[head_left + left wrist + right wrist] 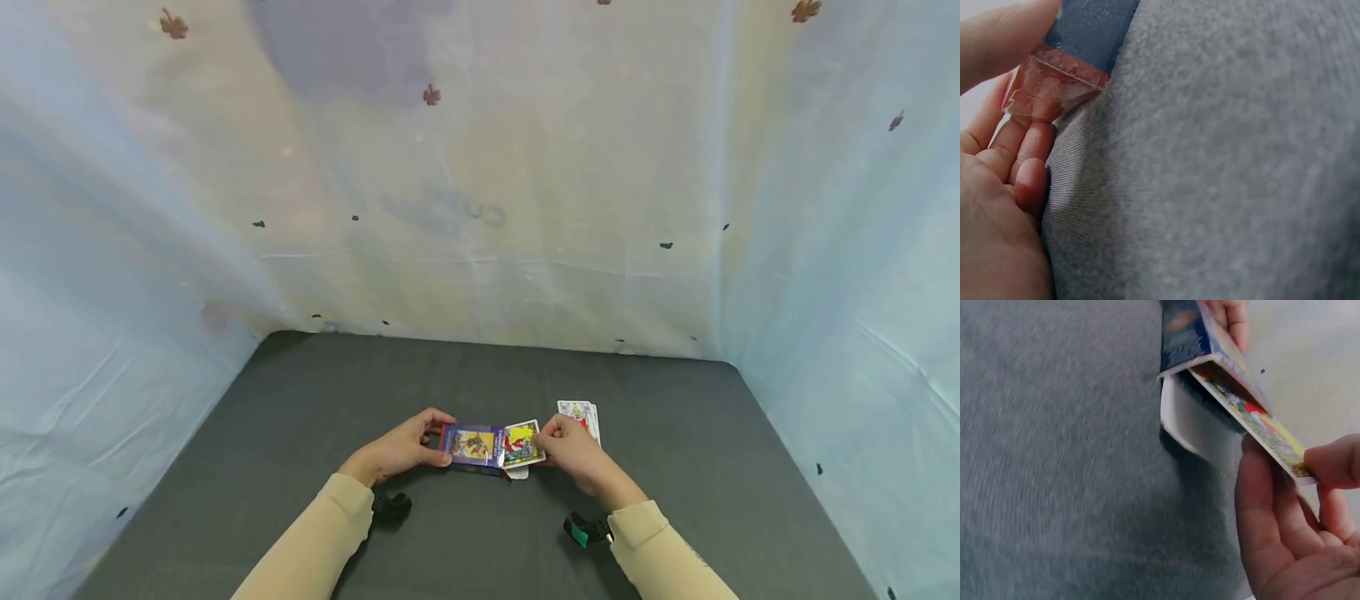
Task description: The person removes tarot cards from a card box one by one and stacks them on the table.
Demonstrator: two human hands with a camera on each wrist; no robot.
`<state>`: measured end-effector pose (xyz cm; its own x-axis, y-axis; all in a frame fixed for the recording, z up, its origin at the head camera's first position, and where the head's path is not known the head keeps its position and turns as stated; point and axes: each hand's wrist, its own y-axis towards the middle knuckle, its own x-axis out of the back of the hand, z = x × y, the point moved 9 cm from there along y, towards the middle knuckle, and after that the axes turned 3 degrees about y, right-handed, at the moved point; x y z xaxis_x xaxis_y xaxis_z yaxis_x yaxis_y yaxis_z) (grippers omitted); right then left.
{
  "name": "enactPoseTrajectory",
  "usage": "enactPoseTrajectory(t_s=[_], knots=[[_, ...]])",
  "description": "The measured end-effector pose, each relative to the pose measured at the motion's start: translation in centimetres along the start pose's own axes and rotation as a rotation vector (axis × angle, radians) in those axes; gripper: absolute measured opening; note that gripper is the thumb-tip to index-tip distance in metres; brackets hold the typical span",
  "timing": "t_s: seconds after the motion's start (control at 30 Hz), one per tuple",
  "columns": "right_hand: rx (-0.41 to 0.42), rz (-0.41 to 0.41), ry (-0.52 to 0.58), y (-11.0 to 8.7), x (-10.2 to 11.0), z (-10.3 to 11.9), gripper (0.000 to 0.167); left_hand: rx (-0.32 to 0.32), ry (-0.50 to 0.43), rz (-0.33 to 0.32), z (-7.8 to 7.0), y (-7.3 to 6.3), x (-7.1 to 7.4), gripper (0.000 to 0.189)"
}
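Note:
A blue and purple card box point(471, 447) with a yellow picture lies flat above the table, its open end toward the right. My left hand point(401, 447) grips its closed end, thumb in front and fingers behind. In the left wrist view that red end point(1047, 78) is under loose clear wrap. A colourful card point(521, 444) sticks partly out of the open end. My right hand point(576, 456) pinches the card's outer edge between thumb and fingers. The box's white flap point(1194, 422) hangs open below the card in the right wrist view.
Just behind the right hand, a small stack of cards point(576, 408) lies face up on the dark grey tabletop point(480, 533). Pale patterned curtains point(480, 167) enclose the table at the back and sides. A dark band with a camera hangs under each wrist.

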<state>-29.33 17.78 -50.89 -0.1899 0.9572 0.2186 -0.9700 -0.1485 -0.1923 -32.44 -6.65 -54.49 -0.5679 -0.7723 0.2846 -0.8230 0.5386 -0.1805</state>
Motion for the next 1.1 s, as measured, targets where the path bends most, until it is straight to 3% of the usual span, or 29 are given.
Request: enactPoseTrajectory(t_s=[0.27,0.47,0.6,0.8,0.97,1.1], knots=[[0.031,0.019,0.002,0.1,0.4,0.0,0.018,0.004,0.009,-0.014,0.2,0.0,0.2,0.064],[0.050,0.117,-0.016,-0.6,-1.2,0.1,0.035,0.009,0.007,-0.005,0.3,-0.1,-0.1,0.064],[0.063,0.134,-0.043,-0.9,-1.8,0.2,0.047,0.008,0.008,-0.012,0.2,0.1,0.0,0.063],[0.059,0.017,-0.005,-1.4,-0.4,0.2,0.041,0.010,0.025,-0.013,0.1,0.2,-0.3,0.063],[0.026,-0.117,0.107,-1.7,2.6,0.2,0.030,0.002,0.072,-0.013,0.0,-0.2,-0.2,0.064],[0.019,-0.167,0.125,-2.1,4.9,0.1,0.029,-0.014,0.127,-0.001,-0.4,-0.4,-0.4,0.065]])
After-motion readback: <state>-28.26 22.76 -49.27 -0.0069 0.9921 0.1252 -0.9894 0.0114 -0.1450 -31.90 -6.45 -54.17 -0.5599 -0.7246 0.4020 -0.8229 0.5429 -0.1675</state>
